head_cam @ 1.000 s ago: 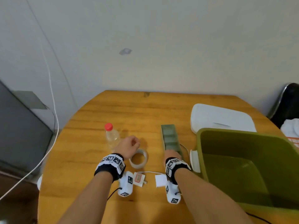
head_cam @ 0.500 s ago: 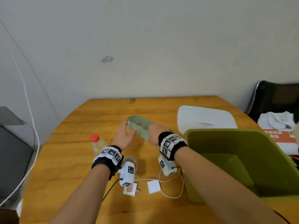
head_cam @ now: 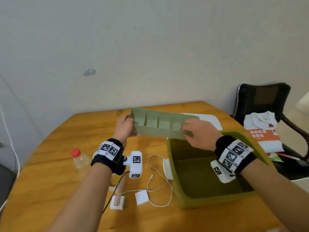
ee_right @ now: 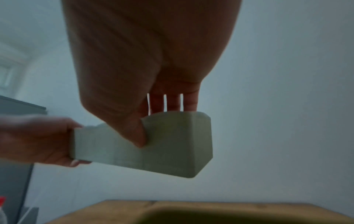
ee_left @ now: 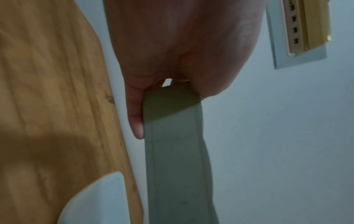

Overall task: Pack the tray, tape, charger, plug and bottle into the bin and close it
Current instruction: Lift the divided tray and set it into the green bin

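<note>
Head view: both hands (head_cam: 124, 127) (head_cam: 198, 132) grip the tray (head_cam: 158, 125), hiding its ends.

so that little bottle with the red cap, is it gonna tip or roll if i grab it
Probably light: the bottle looks clear and near empty. Standing upright on the table, narrow-bodied, it could tip if nudged. Its round sides would likely roll once down, so grip the body, not the red cap.

bin (head_cam: 184, 200) mouth open and unobstructed, cable (head_cam: 164, 186) and bottle (head_cam: 80, 159) crowding table left
</note>
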Available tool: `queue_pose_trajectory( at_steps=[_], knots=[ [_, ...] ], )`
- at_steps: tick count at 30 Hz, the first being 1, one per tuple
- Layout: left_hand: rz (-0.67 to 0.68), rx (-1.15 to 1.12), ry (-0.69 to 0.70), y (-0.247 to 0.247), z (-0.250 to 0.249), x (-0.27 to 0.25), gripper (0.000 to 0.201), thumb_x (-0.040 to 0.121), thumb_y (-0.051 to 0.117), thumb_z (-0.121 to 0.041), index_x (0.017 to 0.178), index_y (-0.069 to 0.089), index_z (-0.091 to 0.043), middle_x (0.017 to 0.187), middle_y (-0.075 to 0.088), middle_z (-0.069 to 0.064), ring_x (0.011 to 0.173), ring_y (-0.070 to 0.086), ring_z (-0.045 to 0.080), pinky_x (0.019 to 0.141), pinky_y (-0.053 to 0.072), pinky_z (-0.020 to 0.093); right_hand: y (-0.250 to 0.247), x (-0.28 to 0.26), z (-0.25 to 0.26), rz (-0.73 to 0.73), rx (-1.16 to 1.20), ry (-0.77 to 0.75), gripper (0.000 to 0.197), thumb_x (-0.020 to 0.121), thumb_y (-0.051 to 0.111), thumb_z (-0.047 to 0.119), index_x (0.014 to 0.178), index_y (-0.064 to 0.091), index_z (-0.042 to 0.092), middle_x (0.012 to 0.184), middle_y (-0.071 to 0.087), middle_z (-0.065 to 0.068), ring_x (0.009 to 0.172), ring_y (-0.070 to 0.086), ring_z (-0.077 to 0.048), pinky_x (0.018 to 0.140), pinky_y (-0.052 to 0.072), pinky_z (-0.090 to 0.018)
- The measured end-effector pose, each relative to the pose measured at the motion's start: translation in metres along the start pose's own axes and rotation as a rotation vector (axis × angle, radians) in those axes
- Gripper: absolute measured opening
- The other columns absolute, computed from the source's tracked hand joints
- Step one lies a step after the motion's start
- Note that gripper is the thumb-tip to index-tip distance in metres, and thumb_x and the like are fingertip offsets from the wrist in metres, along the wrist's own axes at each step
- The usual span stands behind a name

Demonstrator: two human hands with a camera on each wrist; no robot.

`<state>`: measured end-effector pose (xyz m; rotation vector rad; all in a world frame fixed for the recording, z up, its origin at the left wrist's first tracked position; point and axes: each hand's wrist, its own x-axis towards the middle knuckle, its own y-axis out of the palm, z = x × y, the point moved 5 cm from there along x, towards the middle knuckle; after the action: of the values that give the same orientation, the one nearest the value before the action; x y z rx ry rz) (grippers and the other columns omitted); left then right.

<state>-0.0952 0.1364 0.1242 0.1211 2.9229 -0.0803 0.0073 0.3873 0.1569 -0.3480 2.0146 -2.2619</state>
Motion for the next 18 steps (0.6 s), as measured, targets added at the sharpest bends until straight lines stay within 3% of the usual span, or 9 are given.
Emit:
queue_pose_trajectory(
  at_steps=[2,4,7,10,12,14,18],
  knots=[
    [0.068,0.031,0.000,0.040,-0.006,-0.011,0.049,0.093,0.035,-0.006,0.139,0.050,-0.017,0.125,0.061,0.013,0.091,0.063,0.024,0.069,0.062,0.043,-0.004,-0.017,-0.025,-0.074,-0.032,0.003,0.038,0.083,0.070,0.038,0.116,0.066,0.020,0.117,0.059,0.002,0.107,0.054,-0.018,0.089,0.052,-0.035],
    [0.103,0.026,-0.009,0.076,-0.009,-0.023,0.050,0.095,0.032,-0.005,0.143,0.043,-0.016,0.123,0.061,0.012,0.090,0.063,0.024,0.073,0.061,0.044,-0.005,-0.027,-0.041,-0.104,-0.021,-0.020,0.068,0.075,0.074,0.051,0.133,0.056,0.019,0.132,0.053,0.000,0.119,0.049,-0.018,0.101,0.044,-0.034],
    [0.115,-0.001,-0.043,0.123,-0.007,-0.041,0.045,0.100,0.031,-0.004,0.143,0.034,-0.016,0.106,0.059,0.003,0.086,0.063,0.020,0.078,0.060,0.044,-0.004,-0.035,-0.064,-0.065,0.085,-0.008,0.101,0.074,0.072,0.060,0.154,0.031,0.015,0.152,0.037,-0.002,0.138,0.035,-0.017,0.116,0.034,-0.037],
    [0.100,-0.025,-0.080,0.152,0.001,-0.055,0.046,0.101,0.031,-0.004,0.144,0.029,-0.019,0.104,0.056,0.001,0.087,0.063,0.022,0.076,0.059,0.044,-0.006,-0.036,-0.085,-0.099,0.068,-0.030,0.103,0.076,0.064,0.066,0.157,0.026,0.015,0.154,0.035,-0.003,0.140,0.032,-0.018,0.117,0.034,-0.043],
    [0.090,-0.018,-0.096,0.159,0.007,-0.061,0.045,0.101,0.031,-0.004,0.142,0.031,-0.020,0.105,0.056,0.001,0.089,0.063,0.022,0.076,0.059,0.044,-0.006,-0.033,-0.093,-0.099,0.017,-0.071,0.102,0.077,0.061,0.068,0.157,0.025,0.016,0.159,0.027,-0.005,0.145,0.025,-0.022,0.120,0.027,-0.045],
    [0.085,0.021,-0.101,0.165,0.014,-0.066,0.042,0.101,0.032,-0.005,0.139,0.032,-0.022,0.106,0.055,0.001,0.091,0.063,0.022,0.077,0.059,0.043,0.000,-0.032,-0.101,-0.026,0.045,-0.109,0.103,0.078,0.062,0.067,0.158,0.020,0.018,0.161,0.024,-0.003,0.146,0.024,-0.022,0.121,0.021,-0.040],
    [0.098,0.123,-0.159,0.164,0.022,-0.075,0.027,0.102,0.043,-0.025,0.128,0.046,-0.020,0.118,0.054,0.006,0.102,0.062,0.026,0.075,0.061,0.044,0.018,-0.037,-0.106,0.220,0.234,-0.129,0.104,0.079,0.072,0.059,0.158,0.018,0.019,0.150,0.038,0.002,0.132,0.040,-0.016,0.105,0.035,-0.028]
  ],
)
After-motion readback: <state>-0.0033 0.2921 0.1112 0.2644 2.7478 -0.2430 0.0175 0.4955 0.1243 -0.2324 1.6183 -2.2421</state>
